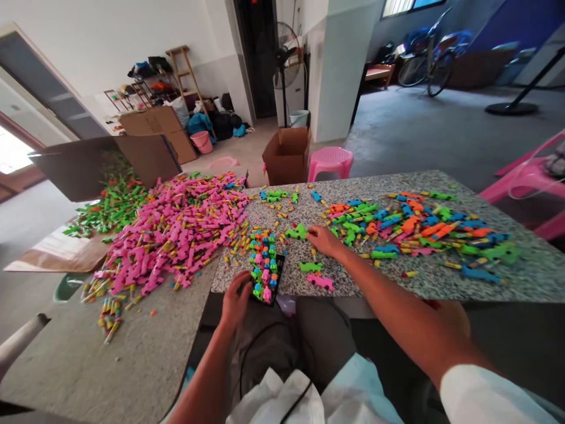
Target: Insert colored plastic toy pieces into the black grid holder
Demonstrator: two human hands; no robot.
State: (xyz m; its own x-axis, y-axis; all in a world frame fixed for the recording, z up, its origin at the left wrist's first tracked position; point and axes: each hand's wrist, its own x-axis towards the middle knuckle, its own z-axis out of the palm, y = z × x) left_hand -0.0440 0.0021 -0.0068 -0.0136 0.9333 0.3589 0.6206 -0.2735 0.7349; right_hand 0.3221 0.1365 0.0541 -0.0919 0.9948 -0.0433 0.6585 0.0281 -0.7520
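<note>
From the head view, action is being seen at the centre of the frame: a green toy car point(296, 231) is being pinched at its right end by the fingertips of the right hand point(325, 240). At lower centre, the left hand point(236, 297) is being held with bent fingers at the left edge of a black tray point(281, 265); whether it is being closed on that edge cannot be told. The two hands are being kept well apart, with the tray between them. The tray is being filled almost wholly by small coloured pieces point(263, 265) in green, pink, orange and blue.

Just below the right hand, a pink toy car point(321, 282) and another green one point(310, 267) are being borne by the speckled tabletop point(538, 259). Right of centre, a mixed heap point(415, 221) of blue, orange, green and pink toys is being spread wide. Left of centre, a pink heap point(176, 229) is being piled high, and beyond it a green heap point(108, 206) is being backed by a cardboard box point(145, 159).

At upper centre, the background is being occupied by a pink stool point(331, 160), an open brown box point(286, 156) and a standing fan point(286, 56); at upper right, floor space is being taken by a bicycle point(428, 65).
</note>
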